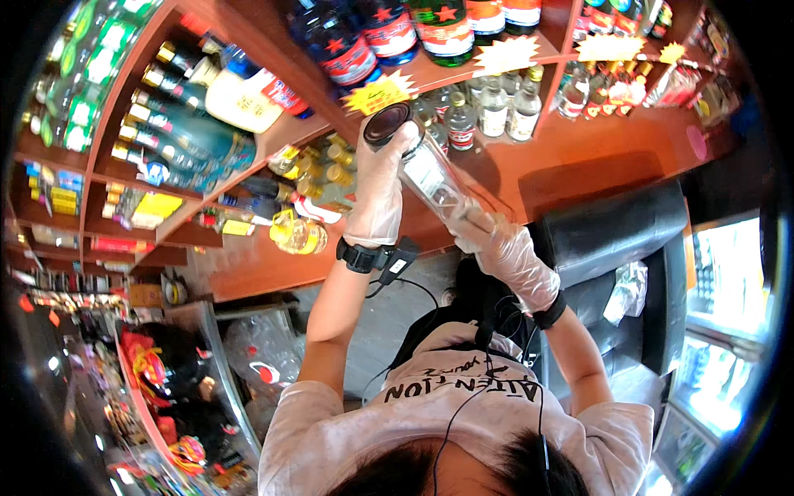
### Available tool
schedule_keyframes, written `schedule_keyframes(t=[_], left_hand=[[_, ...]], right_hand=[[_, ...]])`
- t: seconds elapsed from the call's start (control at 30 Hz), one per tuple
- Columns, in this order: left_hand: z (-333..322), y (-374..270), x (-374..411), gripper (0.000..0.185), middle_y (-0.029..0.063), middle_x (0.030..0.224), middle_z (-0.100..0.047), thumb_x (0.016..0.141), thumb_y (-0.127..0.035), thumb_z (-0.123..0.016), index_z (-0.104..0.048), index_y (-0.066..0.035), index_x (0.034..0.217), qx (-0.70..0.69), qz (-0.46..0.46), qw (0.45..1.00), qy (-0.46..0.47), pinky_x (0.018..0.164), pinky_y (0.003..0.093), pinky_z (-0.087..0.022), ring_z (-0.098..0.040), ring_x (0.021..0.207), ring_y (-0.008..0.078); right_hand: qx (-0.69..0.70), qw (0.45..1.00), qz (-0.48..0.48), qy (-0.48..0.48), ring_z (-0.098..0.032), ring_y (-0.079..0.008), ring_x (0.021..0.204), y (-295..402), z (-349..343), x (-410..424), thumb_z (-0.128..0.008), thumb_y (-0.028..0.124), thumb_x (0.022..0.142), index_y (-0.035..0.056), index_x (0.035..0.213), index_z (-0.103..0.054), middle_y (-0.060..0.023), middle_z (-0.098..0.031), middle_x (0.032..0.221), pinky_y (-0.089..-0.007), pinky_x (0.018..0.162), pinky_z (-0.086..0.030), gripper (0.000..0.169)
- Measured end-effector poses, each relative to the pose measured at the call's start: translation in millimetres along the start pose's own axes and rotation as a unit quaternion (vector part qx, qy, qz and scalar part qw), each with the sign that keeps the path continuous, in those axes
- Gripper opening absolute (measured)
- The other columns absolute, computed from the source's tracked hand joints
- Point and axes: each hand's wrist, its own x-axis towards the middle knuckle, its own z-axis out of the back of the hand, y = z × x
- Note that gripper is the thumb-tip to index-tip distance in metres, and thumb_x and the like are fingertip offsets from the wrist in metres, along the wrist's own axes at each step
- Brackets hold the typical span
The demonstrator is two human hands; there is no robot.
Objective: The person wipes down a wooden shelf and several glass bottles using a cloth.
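Note:
A clear cylindrical container with a dark round lid [428, 170] is held slanting in front of me, with a pale label on its side. My left hand [378, 186], in a thin clear glove, grips it near the lid, the thumb at the lid's edge. My right hand [505, 251], gloved too, has its fingers around the lower end. What is inside the container is hard to tell. Just behind it, small clear glass bottles [461, 124] stand on a reddish-brown wooden counter [583, 149] under a shelf. A yellow starburst price card [379, 93] hangs beside the lid.
Wooden shelves [298, 133] hold many bottles, with large blue and green ones [441, 31] above. A yellow-capped oil bottle [299, 234] is left of my left wrist. A black padded sofa [611, 232] stands at right, near bright glass-door coolers [726, 273]. A cable [415, 284] hangs below.

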Motion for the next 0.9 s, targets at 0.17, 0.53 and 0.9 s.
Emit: schedule_keyframes(t=[0.17,0.53,0.9], left_hand=[[-53.4,39.5,7.9,0.045,0.0037,0.100,-0.058,0.072,-0.005,-0.072,-0.050,-0.005,0.111,0.074,0.057,0.993,0.076,0.078,0.0267,-0.048,-0.057,0.086,0.0111],[-260.0,226.1,65.4,0.049,0.0078,0.081,-0.061,0.053,-0.019,-0.082,-0.056,-0.002,0.090,0.161,-0.016,0.900,0.404,0.070,0.0337,-0.050,-0.060,0.078,0.0197],[-323.2,319.1,116.6,0.060,0.0122,0.101,-0.058,0.056,-0.033,-0.082,-0.053,-0.007,0.102,0.533,-0.166,0.766,0.320,0.084,0.0375,-0.045,-0.056,0.097,0.0280]], right_hand=[[0.184,0.967,-0.173,-0.031,-0.058,-0.0154,0.065,-87.6,-68.7,-99.1,-0.053,0.005,0.081,0.0128,0.092,-0.059,0.0004,-0.056,0.079,-0.0257,0.050,-0.046,0.015],[0.550,0.725,-0.323,-0.261,-0.055,-0.0088,0.079,-89.7,-50.5,-132.5,-0.045,0.033,0.093,-0.0010,0.113,-0.055,-0.0051,-0.062,0.090,-0.0184,0.061,-0.040,0.041],[0.606,0.561,-0.380,-0.417,-0.055,-0.0164,0.100,-101.0,-10.6,-158.8,-0.063,-0.012,0.068,0.0125,0.122,-0.045,-0.0048,-0.055,0.110,-0.0273,0.085,-0.046,0.062]])
